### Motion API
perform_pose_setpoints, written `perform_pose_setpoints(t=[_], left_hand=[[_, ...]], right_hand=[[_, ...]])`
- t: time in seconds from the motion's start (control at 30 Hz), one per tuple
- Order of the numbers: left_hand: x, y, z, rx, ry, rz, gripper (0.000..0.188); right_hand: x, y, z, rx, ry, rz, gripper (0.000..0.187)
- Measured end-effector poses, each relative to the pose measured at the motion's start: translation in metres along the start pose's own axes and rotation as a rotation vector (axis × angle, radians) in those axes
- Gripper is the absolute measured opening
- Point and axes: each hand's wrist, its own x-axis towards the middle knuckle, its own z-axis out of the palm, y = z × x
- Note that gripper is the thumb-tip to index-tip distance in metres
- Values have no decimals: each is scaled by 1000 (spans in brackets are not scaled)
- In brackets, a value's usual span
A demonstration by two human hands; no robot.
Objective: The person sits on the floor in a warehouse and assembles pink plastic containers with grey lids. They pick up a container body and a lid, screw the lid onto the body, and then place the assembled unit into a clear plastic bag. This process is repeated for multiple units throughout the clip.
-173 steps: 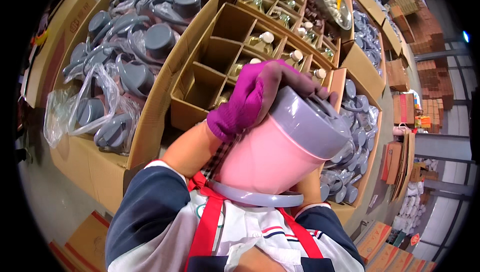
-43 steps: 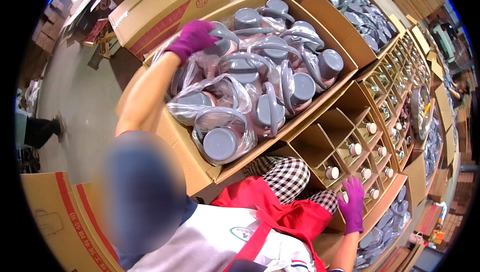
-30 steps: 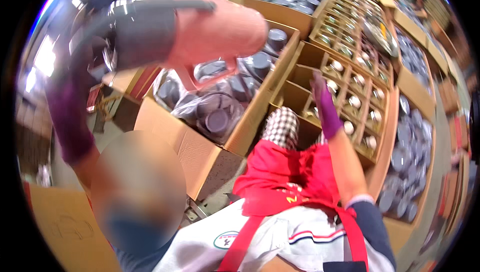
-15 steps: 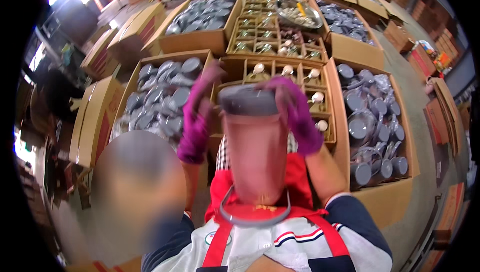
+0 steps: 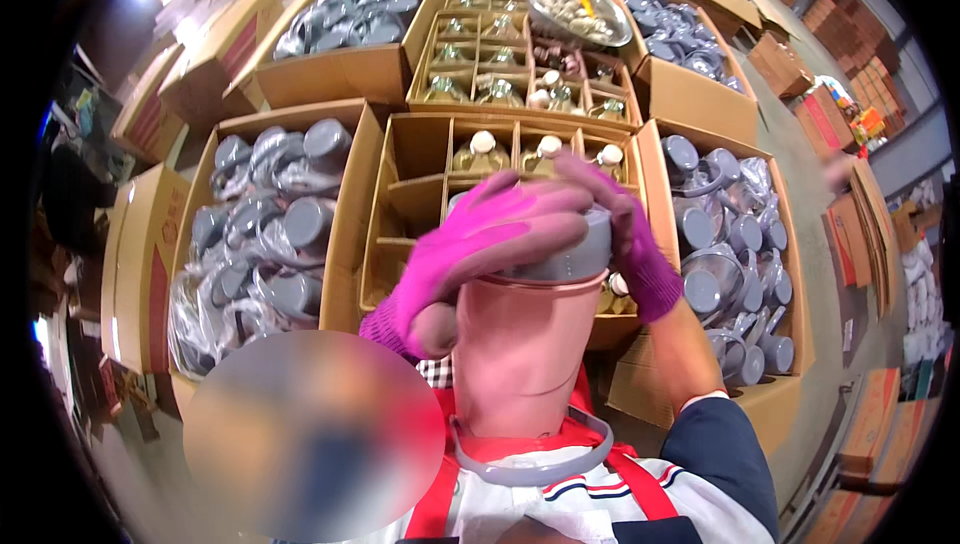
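A pink tapered vessel (image 5: 525, 354) leans against my front, its exact kind unclear. A grey end piece (image 5: 565, 259) fits over its far, wide end. Near my chest, a grey loop (image 5: 540, 469) surrounds its narrow end. My left hand (image 5: 490, 239), in a magenta work glove, is closed across the top of the grey piece, thumb by the pink wall. From the right, my gloved right hand (image 5: 635, 244) grips the same piece, its fingers partly hidden. Behind it, a divided carton (image 5: 400, 159) holds glass bottles (image 5: 480, 154) with white tops.
Left and right stand cartons (image 5: 345, 194) (image 5: 655, 169) of bagged grey plastic parts (image 5: 310, 224). Farther off, a metal bowl (image 5: 580, 14) of small pale pieces with a yellow tool rests on another divided carton (image 5: 425, 74) of glass. Closed cartons (image 5: 145, 264) line the left.
My left hand has swung right from beside the vessel onto its grey end. My right hand has shifted slightly right and down. The view has shifted, with the boxes appearing farther left.
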Motion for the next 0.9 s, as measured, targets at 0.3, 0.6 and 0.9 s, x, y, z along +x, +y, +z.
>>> perform_pose_setpoints(t=[0.3,0.6,0.9], left_hand=[[8,-46,6,84,-5,-69,72],[84,-163,-18,-174,304,32,39],[60,-377,-52,1070,-241,-522,56]], right_hand=[[1,42,-17,-62,25,209,83],[37,126,-21,-538,285,120,48],[-29,202,-15,515,561,744,39]])
